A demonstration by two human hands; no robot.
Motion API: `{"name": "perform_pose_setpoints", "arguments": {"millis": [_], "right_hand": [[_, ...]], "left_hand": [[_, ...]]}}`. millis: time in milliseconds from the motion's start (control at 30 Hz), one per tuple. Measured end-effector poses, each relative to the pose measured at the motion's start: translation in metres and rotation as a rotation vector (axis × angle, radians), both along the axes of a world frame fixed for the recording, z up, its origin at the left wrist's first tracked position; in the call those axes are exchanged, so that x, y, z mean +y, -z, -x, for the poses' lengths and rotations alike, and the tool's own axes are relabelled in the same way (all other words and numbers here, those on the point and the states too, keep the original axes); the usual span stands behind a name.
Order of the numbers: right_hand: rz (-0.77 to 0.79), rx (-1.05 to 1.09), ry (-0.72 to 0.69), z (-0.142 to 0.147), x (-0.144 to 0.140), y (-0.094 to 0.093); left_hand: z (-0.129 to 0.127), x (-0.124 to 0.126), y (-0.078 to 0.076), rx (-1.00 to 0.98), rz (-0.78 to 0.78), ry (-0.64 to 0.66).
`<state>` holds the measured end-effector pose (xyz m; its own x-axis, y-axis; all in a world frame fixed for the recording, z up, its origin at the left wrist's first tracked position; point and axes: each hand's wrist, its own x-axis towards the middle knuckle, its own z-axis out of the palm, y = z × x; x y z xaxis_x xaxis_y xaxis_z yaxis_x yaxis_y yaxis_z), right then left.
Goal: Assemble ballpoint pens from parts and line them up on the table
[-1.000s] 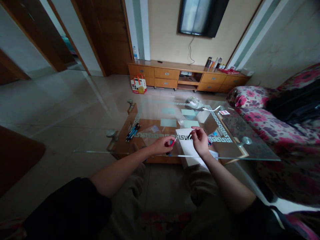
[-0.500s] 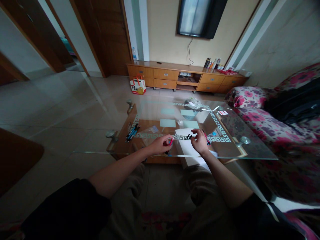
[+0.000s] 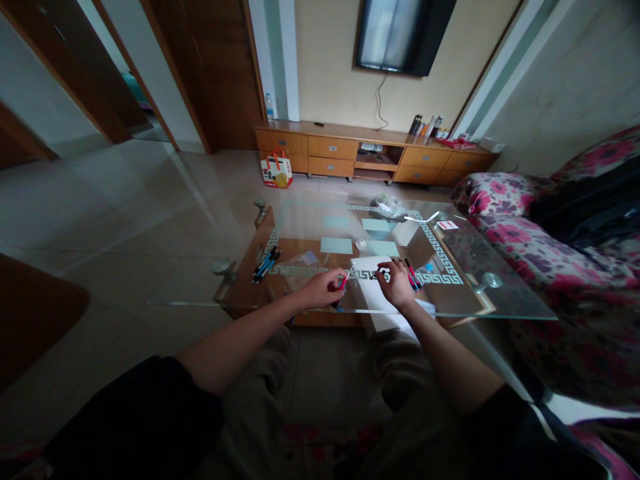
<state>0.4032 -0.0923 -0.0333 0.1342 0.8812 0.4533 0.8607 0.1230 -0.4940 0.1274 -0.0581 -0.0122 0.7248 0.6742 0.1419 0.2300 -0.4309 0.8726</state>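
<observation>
My left hand (image 3: 326, 289) is closed around a pink pen (image 3: 343, 283), whose thin pale end points up and to the right. Over the sheet of white paper (image 3: 370, 293), my right hand (image 3: 397, 285) has its thumb and index finger pinched at a small black piece (image 3: 379, 270), which looks like a pen cap. Just right of that hand lie a few pink and black pens (image 3: 413, 275). Blue and black pens (image 3: 266, 264) rest in a bundle toward the left end of the glass table (image 3: 300, 223).
A clear plastic sleeve (image 3: 306, 258) lies left of the paper. A small white object (image 3: 361, 245) sits beyond it. Farther back are a plastic bag (image 3: 387, 207) and a red-and-white card (image 3: 447, 225). The glass edge runs in front of my knees; a flowered sofa (image 3: 505, 200) stands right.
My right hand has shifted slightly left onto the small black pieces, its fingers drawing together. The pens beside it show more now. My left hand stays put with the pink pen.
</observation>
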Motion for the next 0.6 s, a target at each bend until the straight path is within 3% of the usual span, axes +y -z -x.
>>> {"name": "perform_pose_setpoints", "arguments": {"millis": [333,467,600], "right_hand": [[-0.066,0.039,-0.009,0.008,-0.003,-0.012],[-0.124,0.256,0.000,0.019,-0.007,-0.026],[-0.068,0.648,-0.051,0.029,-0.008,-0.031]], "left_hand": [[0.000,-0.001,-0.002,0.031,0.026,0.030],[0.000,-0.001,-0.002,0.055,0.041,0.034],[0.000,-0.002,-0.002,0.080,0.008,0.032]]}}
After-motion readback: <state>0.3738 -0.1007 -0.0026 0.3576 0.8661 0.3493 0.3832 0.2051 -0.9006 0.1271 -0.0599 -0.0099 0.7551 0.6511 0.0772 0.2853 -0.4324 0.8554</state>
